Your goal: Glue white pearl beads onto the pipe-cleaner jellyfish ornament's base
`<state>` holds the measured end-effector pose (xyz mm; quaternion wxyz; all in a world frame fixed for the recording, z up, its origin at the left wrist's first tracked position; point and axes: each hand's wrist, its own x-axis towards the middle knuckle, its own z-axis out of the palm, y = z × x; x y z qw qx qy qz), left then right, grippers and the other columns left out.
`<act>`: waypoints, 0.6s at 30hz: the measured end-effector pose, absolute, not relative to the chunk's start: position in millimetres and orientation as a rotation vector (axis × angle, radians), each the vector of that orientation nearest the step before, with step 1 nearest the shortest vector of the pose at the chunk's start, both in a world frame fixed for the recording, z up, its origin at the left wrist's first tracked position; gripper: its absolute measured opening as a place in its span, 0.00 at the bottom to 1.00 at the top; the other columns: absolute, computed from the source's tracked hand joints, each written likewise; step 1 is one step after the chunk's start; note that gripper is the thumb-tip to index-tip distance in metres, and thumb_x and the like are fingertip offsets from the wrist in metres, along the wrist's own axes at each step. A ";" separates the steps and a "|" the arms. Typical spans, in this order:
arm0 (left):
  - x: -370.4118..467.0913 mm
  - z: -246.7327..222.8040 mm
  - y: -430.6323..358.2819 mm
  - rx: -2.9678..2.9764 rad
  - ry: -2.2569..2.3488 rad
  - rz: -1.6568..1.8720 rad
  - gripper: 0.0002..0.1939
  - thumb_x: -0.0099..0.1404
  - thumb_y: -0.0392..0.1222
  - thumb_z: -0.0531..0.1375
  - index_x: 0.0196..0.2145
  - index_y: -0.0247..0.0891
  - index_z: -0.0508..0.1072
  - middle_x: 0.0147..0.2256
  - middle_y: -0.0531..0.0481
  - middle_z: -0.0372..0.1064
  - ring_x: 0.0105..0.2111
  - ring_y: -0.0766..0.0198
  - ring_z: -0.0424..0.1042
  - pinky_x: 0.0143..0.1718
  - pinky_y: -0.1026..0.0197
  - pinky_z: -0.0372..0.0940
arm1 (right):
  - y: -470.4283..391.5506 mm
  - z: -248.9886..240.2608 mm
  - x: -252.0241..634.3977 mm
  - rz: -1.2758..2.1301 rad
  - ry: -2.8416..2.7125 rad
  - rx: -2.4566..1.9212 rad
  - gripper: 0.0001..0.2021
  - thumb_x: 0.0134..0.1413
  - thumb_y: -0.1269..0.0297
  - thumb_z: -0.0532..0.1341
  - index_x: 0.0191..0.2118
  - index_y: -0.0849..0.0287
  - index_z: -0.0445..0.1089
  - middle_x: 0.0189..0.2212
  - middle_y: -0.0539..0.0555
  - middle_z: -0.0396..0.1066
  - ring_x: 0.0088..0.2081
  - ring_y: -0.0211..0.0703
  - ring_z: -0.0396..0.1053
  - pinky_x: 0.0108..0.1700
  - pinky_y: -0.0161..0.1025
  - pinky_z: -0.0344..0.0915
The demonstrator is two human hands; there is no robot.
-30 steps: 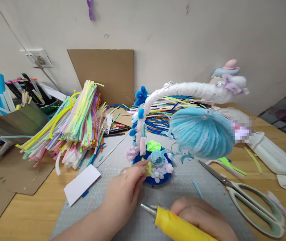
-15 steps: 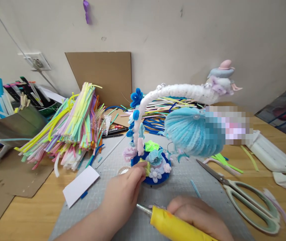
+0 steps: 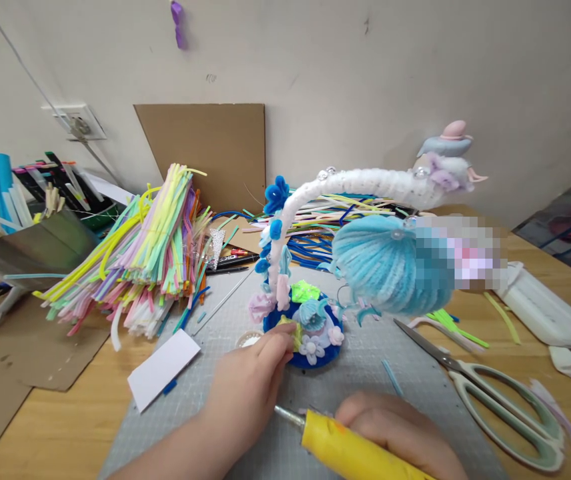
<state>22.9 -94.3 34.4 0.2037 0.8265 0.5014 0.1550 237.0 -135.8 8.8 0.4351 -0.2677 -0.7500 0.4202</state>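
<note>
My left hand (image 3: 250,373) has its fingers bent together at the yellow fuzzy ornament (image 3: 296,333) on the dark blue round base (image 3: 310,361); its fingertips are partly hidden. In my right hand (image 3: 393,423) is a yellow hot glue gun (image 3: 350,447), its metal nozzle pointing left beside my left wrist. The base also bears a small blue shell (image 3: 311,315), a pale flower (image 3: 311,349) and a bright green tuft (image 3: 305,291). From it rises a white fuzzy arched stem (image 3: 365,182), with a large blue pipe-cleaner shell (image 3: 390,267) below its end.
Bundled pipe cleaners (image 3: 160,247) lie at left, near a pen holder (image 3: 30,247). Green-handled scissors (image 3: 505,413) rest at right on the grey cutting mat (image 3: 185,427). A white card (image 3: 164,370) lies left of my left hand. Cardboard (image 3: 210,153) leans against the wall.
The whole view has shifted slightly, so things sit a little further right. Both hands keep their places: the left at the yellow ornament, the right around the glue gun.
</note>
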 end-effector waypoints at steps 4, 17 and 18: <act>21.4 34.2 -96.1 2.243 1.298 0.629 0.08 0.69 0.35 0.46 0.40 0.44 0.62 0.53 0.50 0.68 0.45 0.61 0.73 0.39 0.61 0.66 | -136.6 4.4 236.0 1.058 -1.835 -0.712 0.09 0.55 0.50 0.57 0.37 0.44 0.70 0.28 0.50 0.75 0.27 0.45 0.74 0.28 0.36 0.68; 9.6 62.2 -103.7 0.652 0.877 0.830 0.08 0.53 0.41 0.67 0.28 0.36 0.73 0.24 0.55 0.59 0.21 0.74 0.54 0.23 0.69 0.51 | -126.7 21.7 225.6 0.883 -1.816 -0.842 0.12 0.51 0.45 0.58 0.39 0.40 0.68 0.26 0.48 0.75 0.25 0.46 0.74 0.26 0.37 0.71; 8.8 62.6 -104.4 0.598 0.827 0.820 0.07 0.53 0.40 0.67 0.28 0.36 0.74 0.23 0.55 0.58 0.21 0.74 0.54 0.23 0.70 0.51 | -126.0 22.1 224.5 0.828 -1.834 -0.871 0.12 0.53 0.44 0.55 0.40 0.38 0.67 0.25 0.48 0.75 0.26 0.47 0.74 0.26 0.37 0.71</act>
